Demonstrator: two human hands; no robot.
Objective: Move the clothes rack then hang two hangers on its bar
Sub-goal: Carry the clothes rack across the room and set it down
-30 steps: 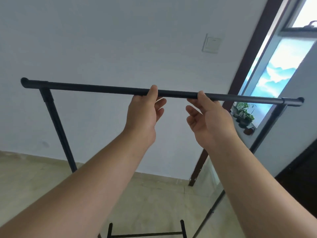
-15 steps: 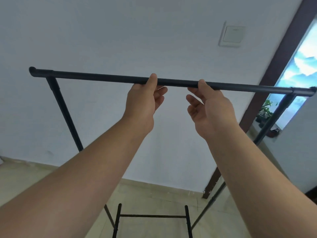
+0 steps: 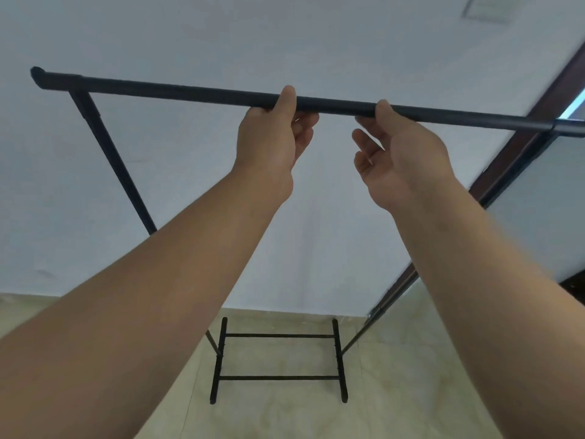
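A black metal clothes rack stands in front of me, its top bar (image 3: 177, 90) running across the view from upper left to the right edge. My left hand (image 3: 272, 141) grips the bar near its middle, thumb over the top. My right hand (image 3: 399, 153) holds the bar just to the right, thumb on it and lower fingers loosely curled below. The rack's left post (image 3: 110, 160) slants down, and its base frame (image 3: 278, 356) rests on the floor. No hangers are in view.
A white wall (image 3: 316, 42) rises close behind the rack. A dark brown door frame (image 3: 538, 99) slants along the right, with a wall switch (image 3: 484, 7) at the top. Beige floor tiles (image 3: 411, 391) lie below.
The view has tilted down and to the left; the window and plants have left the frame and the rack's base shows fully. Both hands keep their hold on the bar.
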